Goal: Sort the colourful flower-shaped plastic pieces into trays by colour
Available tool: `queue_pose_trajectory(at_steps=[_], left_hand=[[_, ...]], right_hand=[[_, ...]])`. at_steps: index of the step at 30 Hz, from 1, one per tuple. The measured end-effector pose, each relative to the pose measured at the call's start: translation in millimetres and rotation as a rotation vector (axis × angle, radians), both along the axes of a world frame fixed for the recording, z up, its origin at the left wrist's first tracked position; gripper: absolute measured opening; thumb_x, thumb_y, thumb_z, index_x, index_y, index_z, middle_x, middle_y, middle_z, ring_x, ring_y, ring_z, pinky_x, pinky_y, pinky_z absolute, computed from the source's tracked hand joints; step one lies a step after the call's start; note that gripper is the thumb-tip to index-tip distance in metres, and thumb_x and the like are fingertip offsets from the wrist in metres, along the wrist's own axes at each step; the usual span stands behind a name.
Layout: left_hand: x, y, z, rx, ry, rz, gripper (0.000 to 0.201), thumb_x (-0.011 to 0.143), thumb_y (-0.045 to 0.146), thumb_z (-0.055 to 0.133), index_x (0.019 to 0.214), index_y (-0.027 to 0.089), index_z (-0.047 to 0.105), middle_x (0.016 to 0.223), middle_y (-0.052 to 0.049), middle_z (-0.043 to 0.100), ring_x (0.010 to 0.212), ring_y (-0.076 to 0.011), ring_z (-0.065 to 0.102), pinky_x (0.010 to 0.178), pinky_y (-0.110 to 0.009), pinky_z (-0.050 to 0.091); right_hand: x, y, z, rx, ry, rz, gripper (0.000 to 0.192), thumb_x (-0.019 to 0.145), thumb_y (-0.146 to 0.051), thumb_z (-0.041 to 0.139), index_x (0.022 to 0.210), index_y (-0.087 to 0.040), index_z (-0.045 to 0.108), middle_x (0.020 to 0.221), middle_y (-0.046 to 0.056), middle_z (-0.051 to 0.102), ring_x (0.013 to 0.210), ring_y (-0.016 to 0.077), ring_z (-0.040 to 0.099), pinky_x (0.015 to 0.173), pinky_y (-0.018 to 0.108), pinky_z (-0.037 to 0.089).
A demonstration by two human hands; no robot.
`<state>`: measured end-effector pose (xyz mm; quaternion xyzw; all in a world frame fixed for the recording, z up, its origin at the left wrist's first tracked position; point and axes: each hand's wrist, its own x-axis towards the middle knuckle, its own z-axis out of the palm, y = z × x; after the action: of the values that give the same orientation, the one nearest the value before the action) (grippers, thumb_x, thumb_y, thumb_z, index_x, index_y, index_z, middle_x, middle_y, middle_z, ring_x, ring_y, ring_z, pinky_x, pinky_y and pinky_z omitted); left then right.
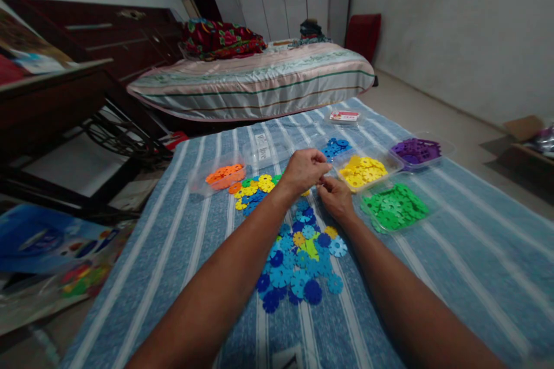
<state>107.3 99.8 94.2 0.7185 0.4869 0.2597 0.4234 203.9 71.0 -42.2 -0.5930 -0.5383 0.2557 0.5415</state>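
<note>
My left hand (305, 172) is over the striped cloth, its fingers closed and pointing right, between the mixed pile and the tub of yellow discs (363, 173). Just below it, my right hand (336, 197) has its thumb and fingers pinched together, close to the left fingertips. Anything between the fingers is too small or hidden to make out. Notched plastic discs in blue shades (298, 271), with a few yellow and lime ones, lie loose between my forearms. Behind my left forearm sits a mixed pile of yellow, green and blue discs (257, 189), partly hidden.
Clear tubs hold green discs (396, 207), purple discs (415, 151), blue discs (335, 148) and orange discs (225, 176). Two clear lids or boxes, one labelled (345, 116), lie farther back. A bed (259, 83) stands beyond; a dark sewing-machine table (52, 92) is at left.
</note>
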Motion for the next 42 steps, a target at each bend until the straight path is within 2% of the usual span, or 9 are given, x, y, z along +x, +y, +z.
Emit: queue_pose_trajectory(at_steps=[5, 7, 9, 13, 17, 29, 32, 35, 42], left_hand=[[-40, -5, -31.1, 0.08, 0.545, -0.094, 0.008, 0.074, 0.02, 0.068, 0.069, 0.014, 0.067, 0.06, 0.0, 0.062, 0.062, -0.0137, 0.059, 0.059, -0.024, 0.041], [-54, -13, -42.6, 0.094, 0.683, -0.103, 0.008, 0.073, 0.023, 0.071, 0.074, 0.015, 0.07, 0.067, -0.002, 0.065, 0.066, -0.0155, 0.06, 0.06, -0.025, 0.04], [-63, -20, -50.0, 0.093, 0.718, -0.097, 0.021, 0.072, 0.027, 0.073, 0.09, 0.016, 0.073, 0.073, -0.003, 0.068, 0.069, -0.0165, 0.061, 0.061, -0.025, 0.04], [-70, -26, -56.3, 0.078, 0.654, -0.13, 0.047, 0.073, 0.026, 0.073, 0.119, 0.019, 0.067, 0.081, -0.002, 0.07, 0.072, -0.016, 0.063, 0.063, -0.024, 0.041], [-74, -19, -59.4, 0.027, 0.606, -0.231, 0.052, 0.072, 0.026, 0.073, 0.124, 0.022, 0.065, 0.076, 0.002, 0.068, 0.069, -0.0147, 0.061, 0.063, -0.023, 0.041], [-81, -20, -64.5, 0.057, 0.516, -0.237, 0.014, 0.079, 0.022, 0.06, 0.086, 0.021, 0.072, 0.062, 0.004, 0.058, 0.06, -0.011, 0.052, 0.056, -0.021, 0.034], [-82, -21, -65.2, 0.085, 0.507, -0.23, 0.018, 0.081, 0.021, 0.054, 0.067, 0.018, 0.066, 0.055, 0.004, 0.05, 0.056, -0.0103, 0.046, 0.053, -0.021, 0.03], [-83, -22, -66.7, 0.08, 0.487, -0.175, 0.022, 0.079, 0.023, 0.054, 0.058, 0.017, 0.059, 0.051, 0.005, 0.044, 0.054, -0.01, 0.042, 0.051, -0.022, 0.028], [-86, -23, -60.6, -0.12, 0.243, -0.004, 0.026, 0.078, 0.028, 0.057, 0.054, 0.017, 0.054, 0.047, 0.005, 0.05, 0.046, -0.0084, 0.043, 0.048, -0.022, 0.032]], right_hand=[[-1, 0, 1.4, -0.008, -0.021, -0.014, 0.024, 0.076, -0.036, 0.05, 0.076, -0.02, 0.069, 0.062, -0.002, 0.058, 0.061, 0.0157, 0.053, 0.061, 0.027, 0.039], [-1, 0, 1.8, -0.002, -0.026, -0.02, 0.024, 0.076, -0.035, 0.05, 0.075, -0.02, 0.069, 0.062, -0.001, 0.058, 0.061, 0.0158, 0.053, 0.062, 0.027, 0.039], [-1, -1, 2.5, 0.002, -0.032, -0.025, 0.025, 0.076, -0.035, 0.049, 0.076, -0.02, 0.069, 0.063, -0.001, 0.059, 0.062, 0.0159, 0.053, 0.062, 0.027, 0.039], [-1, -3, 4.2, -0.008, -0.049, -0.033, 0.024, 0.076, -0.035, 0.05, 0.076, -0.021, 0.069, 0.063, -0.001, 0.061, 0.064, 0.0166, 0.054, 0.063, 0.027, 0.04], [-1, -3, 3.5, -0.006, -0.046, -0.031, 0.024, 0.076, -0.035, 0.05, 0.075, -0.02, 0.069, 0.063, 0.0, 0.061, 0.064, 0.0167, 0.055, 0.063, 0.028, 0.04], [-1, -3, 0.3, -0.01, -0.046, -0.026, 0.025, 0.076, -0.037, 0.05, 0.076, -0.02, 0.069, 0.06, -0.002, 0.058, 0.06, 0.0156, 0.052, 0.061, 0.028, 0.039], [-1, -3, -0.5, -0.005, -0.029, -0.016, 0.025, 0.076, -0.036, 0.05, 0.077, -0.02, 0.069, 0.061, -0.002, 0.058, 0.06, 0.0155, 0.053, 0.061, 0.027, 0.039], [0, -2, -0.4, 0.001, -0.023, -0.012, 0.024, 0.076, -0.036, 0.05, 0.076, -0.02, 0.068, 0.062, -0.002, 0.059, 0.062, 0.0157, 0.054, 0.062, 0.027, 0.04], [-1, -3, 2.1, -0.001, -0.027, -0.024, 0.024, 0.076, -0.036, 0.05, 0.075, -0.021, 0.069, 0.063, -0.001, 0.061, 0.062, 0.016, 0.054, 0.062, 0.027, 0.04]])
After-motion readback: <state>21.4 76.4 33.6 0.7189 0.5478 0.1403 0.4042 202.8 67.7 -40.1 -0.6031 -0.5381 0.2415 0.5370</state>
